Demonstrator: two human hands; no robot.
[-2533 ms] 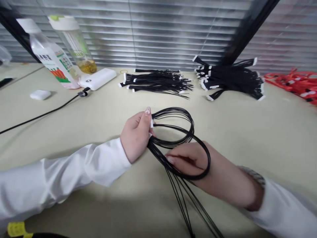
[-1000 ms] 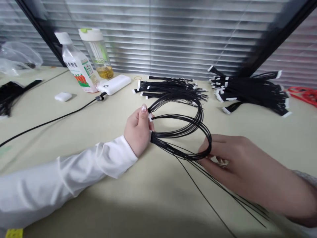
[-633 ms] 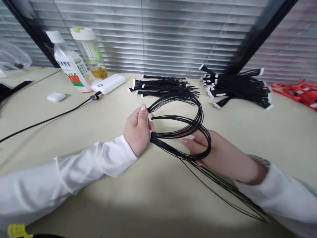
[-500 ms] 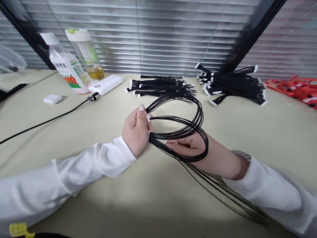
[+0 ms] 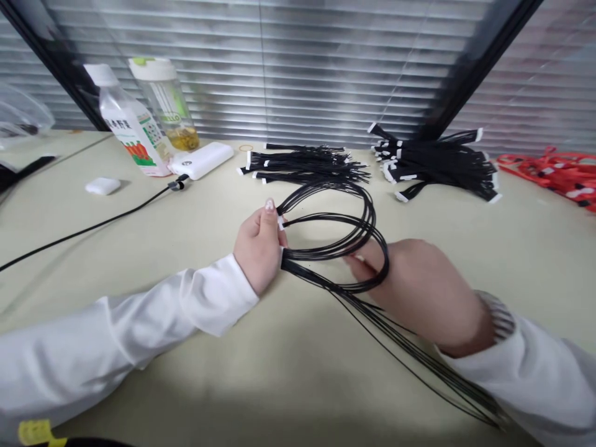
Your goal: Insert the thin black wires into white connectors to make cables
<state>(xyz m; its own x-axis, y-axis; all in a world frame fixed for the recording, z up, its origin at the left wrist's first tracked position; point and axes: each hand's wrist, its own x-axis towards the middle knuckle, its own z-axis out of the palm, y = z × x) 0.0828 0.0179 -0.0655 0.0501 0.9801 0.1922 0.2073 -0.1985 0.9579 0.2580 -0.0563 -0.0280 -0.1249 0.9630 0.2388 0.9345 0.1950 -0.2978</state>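
My left hand (image 5: 259,242) is closed round the white connector ends of several black cables (image 5: 328,253), thumb uppermost. From this grip the thin cables curve out to the right in overlapping loops. Their loose tails run down to the lower right, passing under my right forearm. My right hand (image 5: 410,279) is at the right side of the loops, its fingers behind the strands. Motion blur and the cables partly hide those fingers, so I cannot make out whether they grip anything.
Two piles of black cables with white connectors, one at the back middle (image 5: 302,164) and one at the back right (image 5: 442,162), lie before the blinds. Red cables (image 5: 554,177) are far right. At left stand a bottle (image 5: 133,133) and a tea cup (image 5: 170,112), beside a white power bank (image 5: 205,160).
My right hand has moved to the right, away from my left hand, and turned its back more upward. The cable loops have shifted slightly; my left hand keeps its grip.
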